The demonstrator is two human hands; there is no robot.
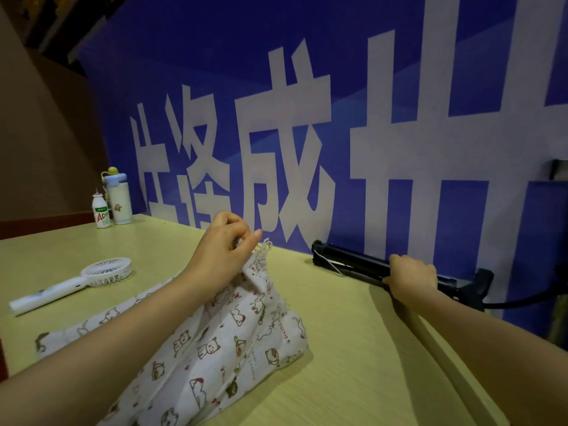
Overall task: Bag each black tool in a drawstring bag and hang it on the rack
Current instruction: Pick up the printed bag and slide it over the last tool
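Left hand [226, 241] is up off the table [353, 364], wrist bent, fingers pinched together on the frayed top edge of the cat-print drawstring bag [221, 342], lifting that corner so the cloth drapes down toward six o'clock. Over at three o'clock the right hand [412, 276], arm stretched straight out, is wrapped tight around the long black tool [347, 261], which lies flat along the table's far edge against the blue banner [384, 87]. A white handheld fan [76, 282] lies at nine o'clock, two bottles [112, 199] at ten.
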